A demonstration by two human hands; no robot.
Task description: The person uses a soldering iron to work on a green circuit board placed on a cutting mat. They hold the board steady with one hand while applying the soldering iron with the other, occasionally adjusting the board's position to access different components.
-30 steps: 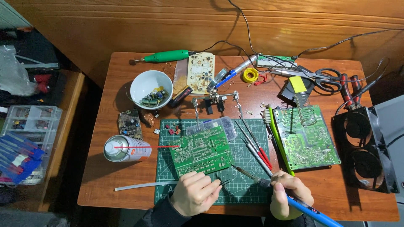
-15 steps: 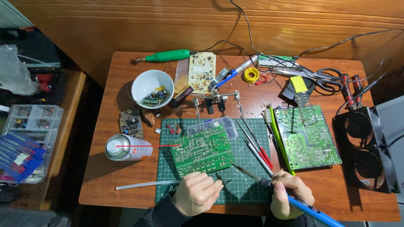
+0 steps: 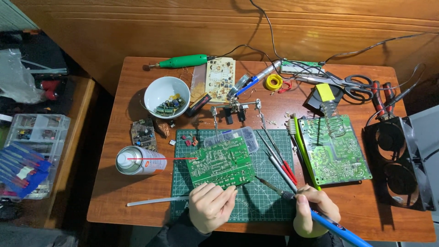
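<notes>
A green circuit board (image 3: 221, 162) lies tilted on a green cutting mat (image 3: 260, 201) at the table's front middle. My left hand (image 3: 211, 206) rests at the board's near edge, fingers curled on that edge. My right hand (image 3: 315, 215) grips a blue-handled soldering iron (image 3: 334, 226); its dark tip (image 3: 267, 184) points left toward the board's near right corner, a little short of it. A clear plastic box (image 3: 233, 138) sits behind the board.
A spray can (image 3: 137, 160) with a red straw lies left of the mat. A white bowl (image 3: 167, 96) of parts, a second green board (image 3: 334, 151), an iron stand (image 3: 331, 119), scissors (image 3: 354, 84), a black double fan (image 3: 398, 164) and several screwdrivers (image 3: 279, 160) crowd the table.
Both hands have stayed almost still at the front edge; the iron's tip and the board have not visibly shifted.
</notes>
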